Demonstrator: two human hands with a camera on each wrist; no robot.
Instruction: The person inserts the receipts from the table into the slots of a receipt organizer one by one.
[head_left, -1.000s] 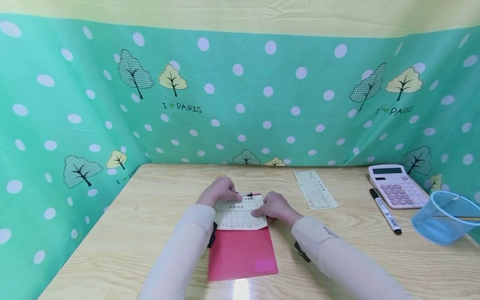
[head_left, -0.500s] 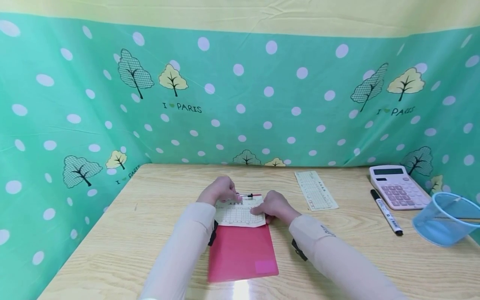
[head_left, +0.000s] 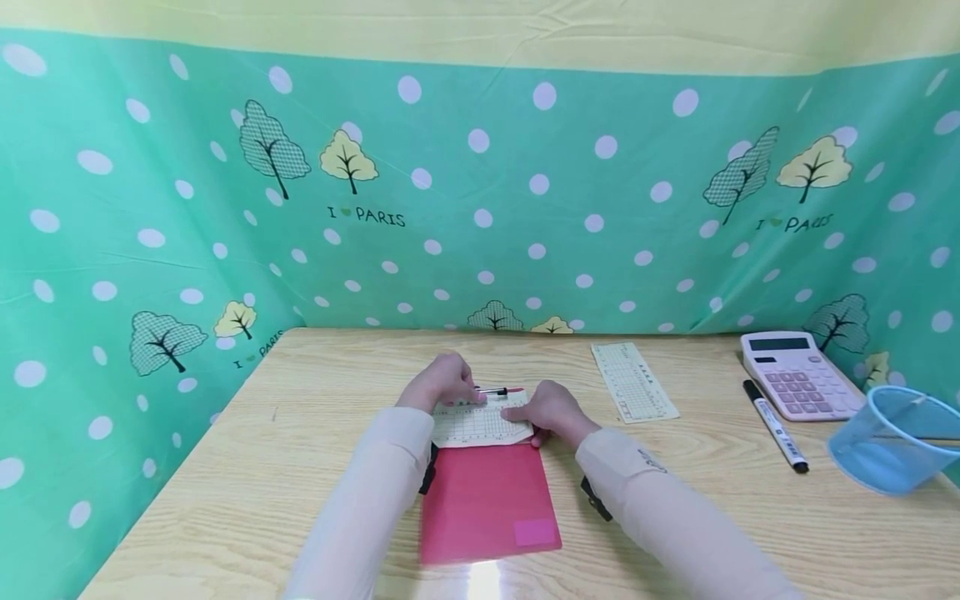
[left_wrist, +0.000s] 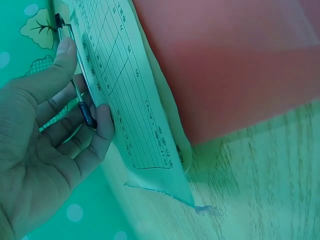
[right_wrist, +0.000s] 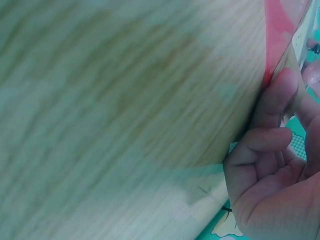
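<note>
A red clip folder (head_left: 487, 504) lies on the table before me, with a printed paper form (head_left: 480, 427) across its upper part. At the folder's top edge, my left hand (head_left: 444, 383) pinches a metal clip with black ends (left_wrist: 88, 116); in the left wrist view the thumb presses its bar and the fingers lie beneath. My right hand (head_left: 557, 412) pinches the right edge of the form, thumb on top and fingers underneath. Seen from the right wrist, the curled fingers (right_wrist: 260, 150) are beside the folder's edge. How far the form reaches under the clip is hard to see.
A second printed form (head_left: 634, 382) lies at the back, right of the folder. Farther right are a pink calculator (head_left: 799, 375), a black-capped marker (head_left: 776, 427) and a blue mesh pen holder (head_left: 885, 458) at the table's right edge. A polka-dot curtain (head_left: 480, 208) hangs behind.
The form has slid up the folder toward the clip, baring more of the red cover below it. My right hand has shifted slightly with it; my left hand stays at the clip.
</note>
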